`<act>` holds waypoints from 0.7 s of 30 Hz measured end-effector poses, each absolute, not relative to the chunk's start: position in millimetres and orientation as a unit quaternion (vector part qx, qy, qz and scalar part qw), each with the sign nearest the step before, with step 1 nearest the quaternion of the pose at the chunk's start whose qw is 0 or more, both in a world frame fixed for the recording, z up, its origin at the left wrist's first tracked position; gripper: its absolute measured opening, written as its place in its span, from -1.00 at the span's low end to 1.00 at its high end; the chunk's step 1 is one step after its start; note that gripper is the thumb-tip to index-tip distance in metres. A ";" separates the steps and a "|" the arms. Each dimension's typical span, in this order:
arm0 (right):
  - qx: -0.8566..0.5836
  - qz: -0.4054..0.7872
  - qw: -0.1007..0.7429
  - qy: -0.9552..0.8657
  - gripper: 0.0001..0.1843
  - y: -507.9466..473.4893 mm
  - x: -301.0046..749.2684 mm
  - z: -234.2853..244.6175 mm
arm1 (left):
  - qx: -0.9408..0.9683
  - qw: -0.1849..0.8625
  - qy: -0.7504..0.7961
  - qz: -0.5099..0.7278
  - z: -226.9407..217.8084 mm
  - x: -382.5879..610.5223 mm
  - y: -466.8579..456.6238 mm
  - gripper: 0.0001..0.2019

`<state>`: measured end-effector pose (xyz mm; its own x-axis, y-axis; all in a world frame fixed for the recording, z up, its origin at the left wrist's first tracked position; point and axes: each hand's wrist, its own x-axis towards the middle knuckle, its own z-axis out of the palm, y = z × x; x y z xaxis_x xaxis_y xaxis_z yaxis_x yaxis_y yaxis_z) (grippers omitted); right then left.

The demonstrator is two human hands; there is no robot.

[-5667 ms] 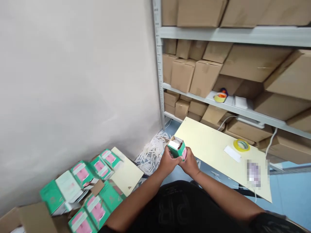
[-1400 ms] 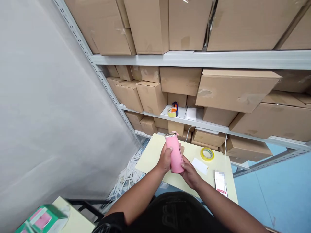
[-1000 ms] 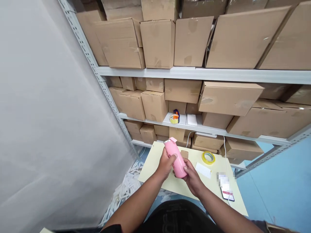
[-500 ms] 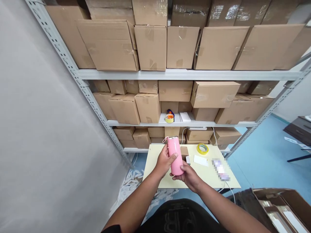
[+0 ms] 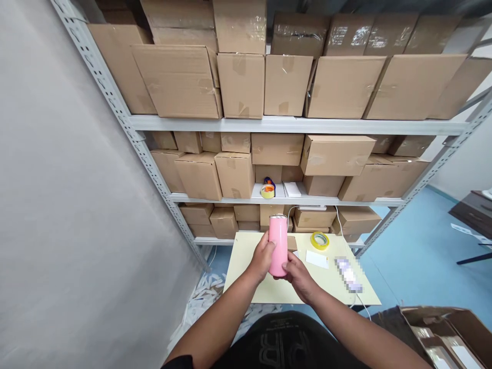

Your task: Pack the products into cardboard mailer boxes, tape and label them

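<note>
A tall metal rack [image 5: 246,124] stands in front of the person, and its shelves carry many cardboard boxes [image 5: 241,84]. Before the rack is a pale yellow table [image 5: 242,251]. At the lower right there is an open carton [image 5: 471,328], which has packed things inside.

The pink bottle [image 5: 278,248] is above the table, nearly upright, with its metal rim upward. The left hand [image 5: 261,260] grips it from the left side, at about its middle, and the right hand [image 5: 300,277] grasps its lower part from the right (some fingers are hidden behind it).

On the table, to the right of the bottle, lie a white paper [image 5: 317,259] and, just beyond it, a yellow tape roll [image 5: 320,248]. A smaller tape roll [image 5: 268,194] sits on a shelf.
</note>
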<state>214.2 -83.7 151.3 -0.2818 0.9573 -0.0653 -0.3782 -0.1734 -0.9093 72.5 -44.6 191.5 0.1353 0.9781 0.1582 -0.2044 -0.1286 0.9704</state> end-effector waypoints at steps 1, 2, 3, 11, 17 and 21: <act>-0.359 0.663 0.499 -0.427 -0.48 -81.8 215.0 149.3 | 0.527 0.534 0.382 0.540 189.6 74.8 -44.2 -0.49; -0.370 0.642 0.511 -0.436 -0.48 -79.8 216.0 146.6 | 0.533 0.517 0.395 0.542 187.1 77.4 -43.9 -0.46; -0.376 0.623 0.521 -0.445 -0.46 -77.8 217.6 143.6 | 0.535 0.498 0.408 0.547 184.3 80.3 -43.5 -0.40; -0.394 0.591 0.495 -0.500 -0.48 -64.2 242.9 142.1 | 0.479 0.521 0.387 0.591 175.3 98.8 -35.4 -0.25; -0.368 0.585 0.523 -0.499 -0.38 -53.1 246.0 144.4 | 0.501 0.490 0.411 0.584 175.5 111.8 -33.5 -0.43; -0.399 0.541 0.494 -0.551 -0.34 -49.5 255.1 138.2 | 0.512 0.515 0.400 0.559 173.0 112.9 -34.6 -0.28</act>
<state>255.1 -49.5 138.2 -0.1923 0.9749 0.1125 -0.0945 0.0957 -0.9909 112.9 -34.6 173.0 0.0545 0.9854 0.1613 -0.1654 -0.1504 0.9747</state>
